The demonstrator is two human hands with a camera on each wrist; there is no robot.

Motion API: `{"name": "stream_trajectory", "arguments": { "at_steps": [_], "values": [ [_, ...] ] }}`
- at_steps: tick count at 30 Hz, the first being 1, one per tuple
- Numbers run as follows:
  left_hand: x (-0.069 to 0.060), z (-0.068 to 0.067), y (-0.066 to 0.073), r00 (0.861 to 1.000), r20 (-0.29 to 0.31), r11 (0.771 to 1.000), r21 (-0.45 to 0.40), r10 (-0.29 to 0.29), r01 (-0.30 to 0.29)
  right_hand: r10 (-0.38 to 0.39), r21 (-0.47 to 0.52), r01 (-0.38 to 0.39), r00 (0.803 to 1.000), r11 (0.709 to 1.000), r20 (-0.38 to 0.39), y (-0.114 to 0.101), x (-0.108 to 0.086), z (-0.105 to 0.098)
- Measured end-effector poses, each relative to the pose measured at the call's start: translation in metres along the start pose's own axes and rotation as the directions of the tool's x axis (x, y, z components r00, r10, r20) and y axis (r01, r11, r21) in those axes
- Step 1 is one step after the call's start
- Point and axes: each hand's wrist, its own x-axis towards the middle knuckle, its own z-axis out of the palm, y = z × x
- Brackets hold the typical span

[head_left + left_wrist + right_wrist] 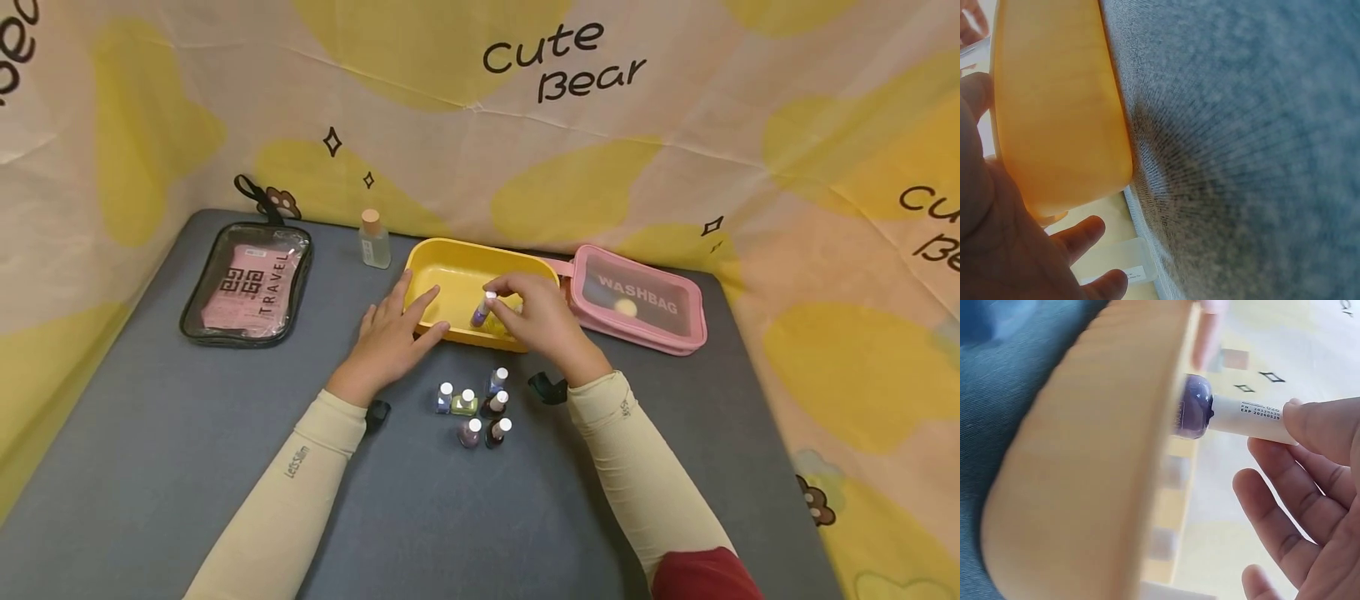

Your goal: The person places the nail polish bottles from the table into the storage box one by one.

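Observation:
My right hand [542,315] pinches the white cap of a purple nail polish bottle [1194,409] between thumb and fingertip. The bottle hangs upright within the rim of a yellow plastic bin [441,279], on its near side. Something yellow and partly hidden lies under my right hand in the bin. My left hand [390,337] rests against the bin's left end with fingers spread and fairly straight. In the left wrist view its thumb and fingers lie along the bin's wall [1060,106]. Several nail polish bottles [465,403] with white caps stand on the table in front of the bin.
A pink wash bag [637,298] lies right of the bin, its strap reaching the rim. At the back left stands a clear bottle with a wooden-look cap [375,243]. A black-edged clear pouch [247,287] lies far left. Printed cloth hangs behind the grey table [465,533].

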Motion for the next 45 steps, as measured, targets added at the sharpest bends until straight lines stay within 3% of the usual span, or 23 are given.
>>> {"name": "stream_trajectory", "arguments": {
  "at_steps": [8,20,29,37,45],
  "values": [
    [0.000,0.000,0.001,1.000,-0.009,1.000,-0.003,0.006,-0.006,-0.016,-0.074,0.016,1.000,0.997,0.008,0.010,0.003,0.010],
    [0.000,0.000,0.002,1.000,-0.005,1.000,-0.010,0.004,-0.004,0.013,-0.087,-0.009,0.999,0.996,0.038,0.015,0.004,0.020],
    [0.000,0.000,0.001,1.000,-0.008,1.000,-0.006,0.003,-0.003,0.013,-0.091,-0.009,0.999,0.996,0.045,0.011,0.000,0.016],
    [0.000,0.000,0.001,1.000,-0.006,1.000,-0.008,-0.006,0.006,-0.051,-0.057,0.049,0.998,0.997,-0.033,0.003,-0.036,0.005],
    [0.000,0.000,0.002,1.000,-0.007,1.000,-0.009,-0.004,0.004,-0.062,-0.047,0.062,0.998,0.997,0.000,0.003,-0.079,0.013]
  ]
}}
